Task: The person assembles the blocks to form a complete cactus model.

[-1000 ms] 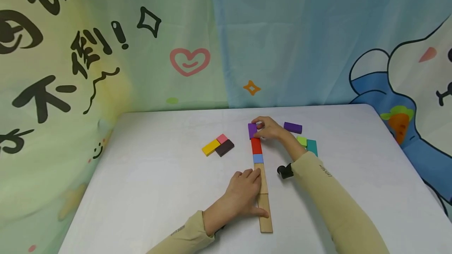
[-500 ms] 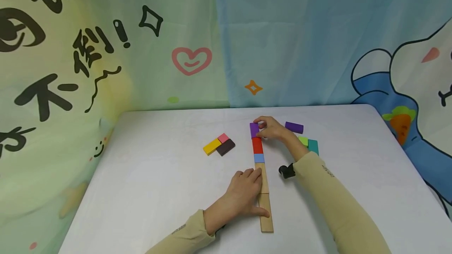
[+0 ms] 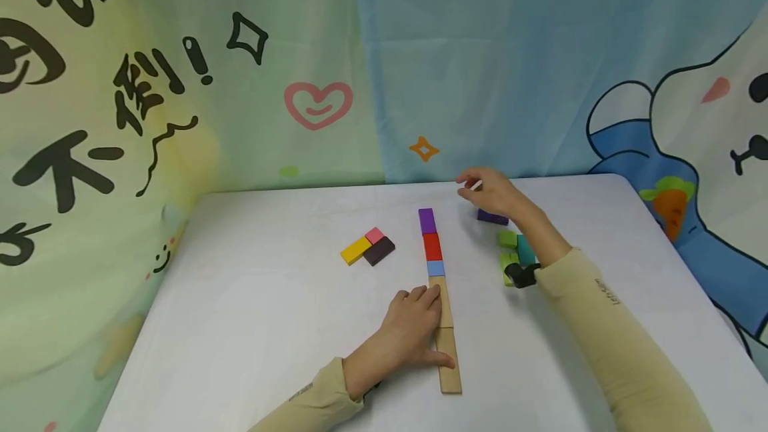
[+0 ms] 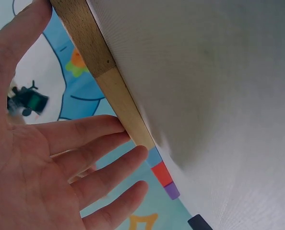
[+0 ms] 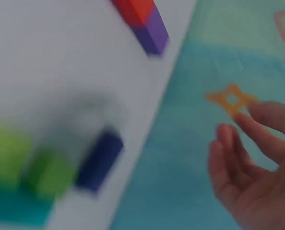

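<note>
And the left hand (image 3: 408, 329) spreads wide along the row: thumb across the near long plain-wood block (image 3: 451, 380), fingertips at the far long plain-wood block (image 3: 447, 313), fingers fairly straight, thumb well apart from them. Beyond, end to end, run a short light-blue block (image 3: 435, 268), an oblong red block (image 3: 432, 247) and, at the far tip, an oblong purple block (image 3: 427, 221).

Over to the right hand (image 3: 489, 191)! It hovers at the far edge of the white worktop (image 3: 270, 325), off the row, fingers loosely bent, a gap between thumb and forefinger, nothing held. Nearest it lies a dark purple oblong block (image 3: 493, 217); nearer the person, a teal block (image 3: 526, 252) beside two lime-green pieces (image 3: 507, 239). Left of the row, yellow (image 3: 357, 250), pink (image 3: 374, 235) and dark-brown (image 3: 379, 251) blocks cluster, touching.
</note>
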`<action>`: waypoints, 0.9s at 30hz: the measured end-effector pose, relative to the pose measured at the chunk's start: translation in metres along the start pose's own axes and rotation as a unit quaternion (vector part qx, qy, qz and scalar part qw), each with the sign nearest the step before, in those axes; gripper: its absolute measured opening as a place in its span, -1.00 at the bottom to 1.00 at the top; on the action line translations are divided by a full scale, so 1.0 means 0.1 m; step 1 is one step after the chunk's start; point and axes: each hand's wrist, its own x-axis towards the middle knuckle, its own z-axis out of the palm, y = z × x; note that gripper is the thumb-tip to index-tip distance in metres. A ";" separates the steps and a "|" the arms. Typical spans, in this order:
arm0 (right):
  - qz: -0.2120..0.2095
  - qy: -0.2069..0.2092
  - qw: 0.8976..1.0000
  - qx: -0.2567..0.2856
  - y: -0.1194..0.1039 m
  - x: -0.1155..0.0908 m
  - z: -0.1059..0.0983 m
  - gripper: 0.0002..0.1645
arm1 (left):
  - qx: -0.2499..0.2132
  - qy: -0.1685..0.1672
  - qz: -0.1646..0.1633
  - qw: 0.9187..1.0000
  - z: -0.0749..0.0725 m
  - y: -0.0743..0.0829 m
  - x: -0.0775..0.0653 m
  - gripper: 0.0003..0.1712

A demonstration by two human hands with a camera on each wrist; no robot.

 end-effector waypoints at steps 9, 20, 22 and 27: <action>0.034 -0.096 0.988 -0.119 0.55 -0.54 -0.25 -0.68 | -0.002 0.003 -0.005 1.000 0.01 0.01 0.01 0.24; 0.028 -0.046 0.993 -0.105 0.86 -0.57 0.02 -0.79 | -0.001 0.021 -0.005 1.000 0.02 0.01 0.00 0.25; 0.040 -0.060 0.992 -0.102 0.84 -0.56 0.03 -0.71 | -0.001 0.021 -0.003 1.000 0.02 0.01 0.00 0.25; 0.070 -0.099 0.985 -0.124 0.76 -0.50 0.01 -0.65 | 0.000 0.019 -0.001 1.000 0.00 0.00 -0.01 0.23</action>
